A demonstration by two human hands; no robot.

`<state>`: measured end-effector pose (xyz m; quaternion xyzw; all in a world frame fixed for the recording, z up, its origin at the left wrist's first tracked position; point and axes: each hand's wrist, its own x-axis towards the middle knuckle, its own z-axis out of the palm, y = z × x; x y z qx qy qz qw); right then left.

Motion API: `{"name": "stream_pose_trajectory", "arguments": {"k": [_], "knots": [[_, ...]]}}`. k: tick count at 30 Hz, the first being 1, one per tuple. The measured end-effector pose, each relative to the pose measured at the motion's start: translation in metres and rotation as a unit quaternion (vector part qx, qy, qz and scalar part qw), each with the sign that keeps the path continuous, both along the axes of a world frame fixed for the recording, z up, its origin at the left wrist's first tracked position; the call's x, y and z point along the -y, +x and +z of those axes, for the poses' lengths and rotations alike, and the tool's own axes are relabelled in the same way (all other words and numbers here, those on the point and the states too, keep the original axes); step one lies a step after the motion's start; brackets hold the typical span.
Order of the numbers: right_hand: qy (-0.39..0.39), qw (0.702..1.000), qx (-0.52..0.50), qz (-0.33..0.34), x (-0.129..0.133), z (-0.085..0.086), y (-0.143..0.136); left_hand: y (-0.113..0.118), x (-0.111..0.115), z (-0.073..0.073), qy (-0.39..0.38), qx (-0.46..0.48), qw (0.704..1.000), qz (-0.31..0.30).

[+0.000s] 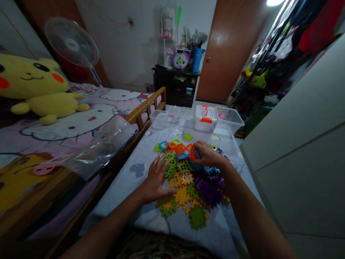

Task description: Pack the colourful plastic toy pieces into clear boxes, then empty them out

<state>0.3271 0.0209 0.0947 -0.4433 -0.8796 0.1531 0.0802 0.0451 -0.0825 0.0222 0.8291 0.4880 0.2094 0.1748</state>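
A heap of colourful plastic interlocking building tiles lies on the cloth-covered table, with green tiles (pixel 197 217), yellow tiles (pixel 183 195), purple tiles (pixel 208 190) and blue tiles among them. My left hand (pixel 156 180) rests along the heap's left side, fingers spread, its fingertips close to some lime-green tiles (pixel 170 166). At the far right part of the heap, my right hand (pixel 207 155) has its fingers curled round an orange tile (pixel 193 153). Part of that tile is hidden by the fingers. One lime tile (pixel 188 136) sits apart beyond the heap.
Several clear plastic boxes line the table's far end, including a lidded box with orange clips (pixel 205 117) and an open bin (pixel 233 120). To the left, a wooden bed rail (pixel 140 108) borders the table, with a clear plastic bag (pixel 105 144) over it. White cabinet (pixel 302 144) at right.
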Motion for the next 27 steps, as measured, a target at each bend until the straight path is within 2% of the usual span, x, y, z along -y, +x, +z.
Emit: {"name": "stream_pose_trajectory", "arguments": {"k": [4,7,9,12,16,22,27], "knots": [[-0.001,0.999,-0.026,-0.023,0.027,-0.014,0.04,0.003,0.027,0.01,-0.029,-0.039,0.997,-0.061],[-0.026,0.996,-0.017,-0.088,0.043,-0.024,0.061,0.007,0.035,0.006,-0.036,-0.067,0.994,-0.079],[-0.047,0.992,-0.011,-0.112,0.049,-0.03,0.066,0.01,0.033,0.001,-0.033,-0.073,0.994,-0.072],[-0.06,0.992,-0.013,-0.114,0.053,-0.039,0.058,0.015,0.025,-0.004,-0.009,-0.056,0.997,-0.051],[-0.043,0.991,-0.01,-0.124,0.052,-0.043,0.036,0.021,0.013,-0.004,0.023,-0.02,0.999,-0.034],[-0.032,0.994,-0.035,-0.094,0.049,-0.032,0.011,0.029,-0.002,0.002,0.03,0.029,0.998,-0.05],[-0.039,0.99,-0.12,-0.061,0.047,-0.027,-0.007,0.038,-0.01,0.003,0.039,0.056,0.997,-0.034]]}}
